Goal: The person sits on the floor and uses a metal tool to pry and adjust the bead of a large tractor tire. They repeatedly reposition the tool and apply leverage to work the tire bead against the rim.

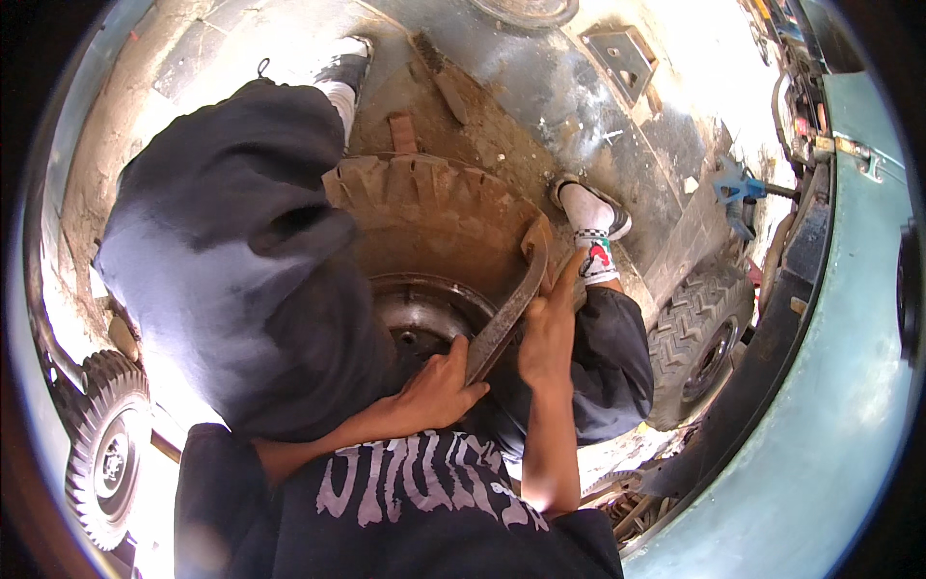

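A large, dirty tyre [424, 207] with chunky tread lies between my legs, its dark steel rim [434, 289] partly hidden by my trousers and arms. Over its right side runs a curved, flat, rusty metal bar [508, 318], its far end bent near the tread. Closed round the bar's near end is my left hand [436, 388]. My right hand [547, 333] is closed against the bar's right side farther up, one finger stretched along it; its other fingers are mostly hidden.
A teal vehicle body [849, 289] curves along the right, with a mounted wheel [699, 347] beneath it and a blue metal tool [741, 186] nearby. Another treaded wheel [111, 449] stands at the left. A flat metal strip [441, 82] and a square metal plate [620, 63] lie ahead on the dirty floor.
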A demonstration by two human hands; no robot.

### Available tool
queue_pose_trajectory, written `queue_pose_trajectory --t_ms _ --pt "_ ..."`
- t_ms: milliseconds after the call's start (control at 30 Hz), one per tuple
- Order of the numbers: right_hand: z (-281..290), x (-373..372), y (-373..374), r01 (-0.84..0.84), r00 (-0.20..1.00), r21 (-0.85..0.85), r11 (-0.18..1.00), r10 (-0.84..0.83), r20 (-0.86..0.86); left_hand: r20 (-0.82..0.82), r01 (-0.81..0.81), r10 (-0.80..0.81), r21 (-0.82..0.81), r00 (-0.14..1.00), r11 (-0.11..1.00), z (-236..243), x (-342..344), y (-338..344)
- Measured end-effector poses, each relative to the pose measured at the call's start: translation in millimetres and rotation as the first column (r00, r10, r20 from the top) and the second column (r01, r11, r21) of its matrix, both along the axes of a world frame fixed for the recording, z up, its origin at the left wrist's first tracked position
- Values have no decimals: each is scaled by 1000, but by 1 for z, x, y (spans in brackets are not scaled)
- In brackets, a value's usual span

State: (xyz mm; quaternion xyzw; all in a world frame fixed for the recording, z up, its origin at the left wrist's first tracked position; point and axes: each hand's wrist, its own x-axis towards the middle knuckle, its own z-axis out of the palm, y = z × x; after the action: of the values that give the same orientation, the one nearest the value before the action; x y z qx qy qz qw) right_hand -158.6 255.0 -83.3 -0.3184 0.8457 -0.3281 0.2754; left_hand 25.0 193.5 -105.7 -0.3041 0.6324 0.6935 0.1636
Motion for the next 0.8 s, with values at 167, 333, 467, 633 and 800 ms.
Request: queue_pose_trajectory --t_ms 167,333,467,633,800 --pt "4 -17 -14 52 992 -32 998 -47 121 35 33 -35 48 999 998 8 -8 -8" --pt "-2 9 9 -32 996 47 998 36 -76 42 34 -35 23 999 999 1 -5 -2" --pt "-5 -9 -7 67 998 68 995 -67 -1 53 -9 7 42 999 999 3 -5 -3" --pt "7 -1 0 6 1000 83 997 -5 -5 22 55 -55 -9 998 998 -4 -6 -3" --pt "2 31 17 16 993 92 996 -4 -119 40 36 -38 38 998 999 -4 -1 -1"
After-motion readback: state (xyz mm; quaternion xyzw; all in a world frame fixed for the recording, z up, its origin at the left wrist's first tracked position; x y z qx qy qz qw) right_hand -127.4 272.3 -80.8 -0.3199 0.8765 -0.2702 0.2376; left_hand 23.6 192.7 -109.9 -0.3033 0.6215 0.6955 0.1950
